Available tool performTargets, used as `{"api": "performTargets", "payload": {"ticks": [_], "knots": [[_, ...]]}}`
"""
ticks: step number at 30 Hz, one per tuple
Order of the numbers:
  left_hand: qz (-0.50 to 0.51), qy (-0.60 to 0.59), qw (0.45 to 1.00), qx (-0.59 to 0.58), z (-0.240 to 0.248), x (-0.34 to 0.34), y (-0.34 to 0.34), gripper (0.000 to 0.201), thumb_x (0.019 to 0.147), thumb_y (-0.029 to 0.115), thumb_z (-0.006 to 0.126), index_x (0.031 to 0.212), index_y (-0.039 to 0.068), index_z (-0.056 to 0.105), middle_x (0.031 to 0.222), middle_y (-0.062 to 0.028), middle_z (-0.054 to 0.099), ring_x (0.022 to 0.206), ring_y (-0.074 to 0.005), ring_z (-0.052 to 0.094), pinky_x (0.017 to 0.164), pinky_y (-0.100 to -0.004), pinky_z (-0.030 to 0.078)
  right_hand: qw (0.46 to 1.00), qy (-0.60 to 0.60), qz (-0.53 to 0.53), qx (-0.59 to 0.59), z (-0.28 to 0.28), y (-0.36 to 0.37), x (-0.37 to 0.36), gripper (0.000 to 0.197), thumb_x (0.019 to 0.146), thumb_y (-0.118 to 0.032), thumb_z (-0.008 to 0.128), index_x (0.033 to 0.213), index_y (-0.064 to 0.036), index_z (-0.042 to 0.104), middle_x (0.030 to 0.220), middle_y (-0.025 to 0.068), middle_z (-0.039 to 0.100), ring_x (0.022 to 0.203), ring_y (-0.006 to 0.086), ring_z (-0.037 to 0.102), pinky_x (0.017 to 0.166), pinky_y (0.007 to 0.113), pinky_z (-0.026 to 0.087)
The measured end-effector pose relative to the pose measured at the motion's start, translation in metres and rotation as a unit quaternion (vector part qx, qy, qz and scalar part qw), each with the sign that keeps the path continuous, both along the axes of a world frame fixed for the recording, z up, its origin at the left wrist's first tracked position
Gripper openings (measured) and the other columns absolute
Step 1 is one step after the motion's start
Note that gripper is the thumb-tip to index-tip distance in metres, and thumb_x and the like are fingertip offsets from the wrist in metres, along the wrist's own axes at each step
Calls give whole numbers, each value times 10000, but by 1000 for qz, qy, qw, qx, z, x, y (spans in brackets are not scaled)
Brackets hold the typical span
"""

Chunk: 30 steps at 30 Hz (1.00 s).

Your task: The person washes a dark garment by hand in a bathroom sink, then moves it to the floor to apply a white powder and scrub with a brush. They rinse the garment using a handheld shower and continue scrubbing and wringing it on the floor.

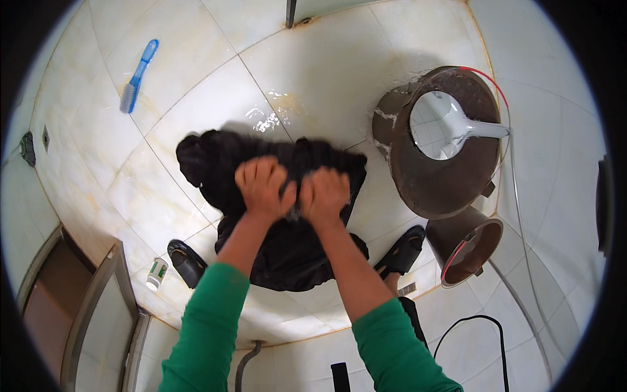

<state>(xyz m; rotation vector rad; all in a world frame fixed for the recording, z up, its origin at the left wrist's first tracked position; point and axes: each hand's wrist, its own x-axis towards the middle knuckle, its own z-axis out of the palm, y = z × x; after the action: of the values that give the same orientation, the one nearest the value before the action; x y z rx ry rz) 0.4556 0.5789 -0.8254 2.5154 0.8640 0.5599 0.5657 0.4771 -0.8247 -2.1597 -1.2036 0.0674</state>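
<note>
A dark, wet-looking black garment (281, 261) lies bunched on the pale tiled floor between my feet. My left hand (262, 186) is closed on the cloth near its middle, fingers curled into it. Close beside it, my right hand (324, 196) also grips a fold of the same garment. The cloth between the two fists is drawn together, with a little pale froth or wetness there. Both forearms are in green sleeves.
A blue scrub brush (138, 77) lies at the far left. At the right stand a big brown bucket (434, 196) holding a white dipper (441, 127) and a smaller brown bucket (450, 225). A small white-green bottle (157, 274), black sandals (187, 262) and a door (98, 320) are nearer.
</note>
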Motion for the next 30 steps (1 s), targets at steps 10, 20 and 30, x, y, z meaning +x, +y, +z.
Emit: {"api": "performTargets", "payload": {"ticks": [10,20,30], "knots": [[100,129,986,21,-33,133,105,457,933,537,581,1026,101,677,1039,-98,608,1030,-290,561,900,-441,377,978,-55,-178,-99,-66,130,138,328,947,-340,609,734,-91,613,815,102,651,828,352,615,779,501,417],[181,71,979,59,29,13,75,810,746,489,833,1361,59,527,1340,-286,466,1276,-434,419,1069,-493,349,975,81,-155,-138,-37,64,101,569,890,-558,648,1200,-81,626,1149,172,604,1168,400,509,969,523,420],[444,44,718,-534,55,-121,-70,865,918,619,604,1550,98,326,1597,-220,168,1464,-373,248,1185,-446,246,638,647,-375,-185,61,-33,35,841,904,-582,633,1470,6,430,1421,135,554,1295,258,529,1066,360,429]]}}
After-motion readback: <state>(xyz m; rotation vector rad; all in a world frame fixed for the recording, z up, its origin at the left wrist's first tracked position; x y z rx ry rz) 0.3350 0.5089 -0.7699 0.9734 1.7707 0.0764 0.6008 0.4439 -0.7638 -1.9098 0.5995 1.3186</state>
